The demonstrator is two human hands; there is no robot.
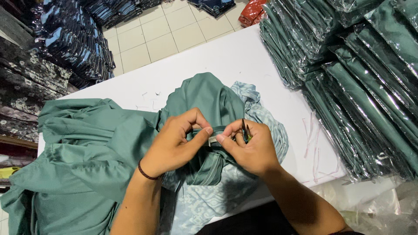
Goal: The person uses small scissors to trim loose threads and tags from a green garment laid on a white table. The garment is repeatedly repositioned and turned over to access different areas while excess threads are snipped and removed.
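Head view, the only one I have.

1. Left hand (pixel 172 146): I see it closed in a pinch on a fold of the garment (pixel 209 102), thumb and forefinger meeting at a narrow band near the collar. A dark bracelet (pixel 147 175) sits on the wrist.

2. Right hand (pixel 250 148): closed too, thumb pressed to the same band just beside the left thumb, so the two hands touch or nearly touch. A small snipper (pixel 245 130) with dark blades stands upright between its fingers; I can see a bit of green at its lower end.

3. Garment: green, bunched at the middle of the table (pixel 226 52), under both hands. A small pale label (pixel 213 140) shows between the thumbs.

4. Patterned cloth (pixel 265 115): light blue, lying under and to the right of the garment, reaching the near table edge.

5. Green pile (pixel 82 152): more loose green cloth heaped on the left of the table, touching the garment.

6. Bagged stack (pixel 348 74): folded green pieces in clear plastic, stacked high on the right of the table.

7. Dark stacks (pixel 69 39): bagged dark blue pieces on the tiled floor (pixel 165 35) at upper left, well apart from the hands.

8. Loose threads (pixel 311 130): thin pale strands on the bare table, near the bagged stack.
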